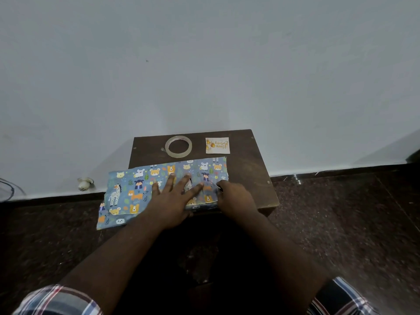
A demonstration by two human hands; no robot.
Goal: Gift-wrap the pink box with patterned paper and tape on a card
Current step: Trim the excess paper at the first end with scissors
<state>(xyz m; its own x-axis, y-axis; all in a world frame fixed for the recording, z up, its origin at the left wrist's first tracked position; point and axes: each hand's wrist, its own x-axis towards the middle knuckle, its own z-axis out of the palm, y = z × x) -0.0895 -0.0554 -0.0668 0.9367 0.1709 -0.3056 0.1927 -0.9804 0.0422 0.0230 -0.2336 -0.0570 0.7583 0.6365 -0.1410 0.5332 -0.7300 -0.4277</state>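
You are at the seam step: the patterned paper (163, 189) is folded over the pink box, which lies hidden beneath it near the front edge of the small wooden table (250, 173). Your left hand (175, 198) lies flat on top, fingers straight and spread, pressing the overlap down. Your right hand (234, 198) has its fingers curled at the flap's right edge, seemingly pinching a bit of clear tape, though that is too blurred to be sure. Next, I judge, you smooth that strip across the seam, then fold the loose left end. The tape roll (178, 146) and card (217, 145) wait near the wall.
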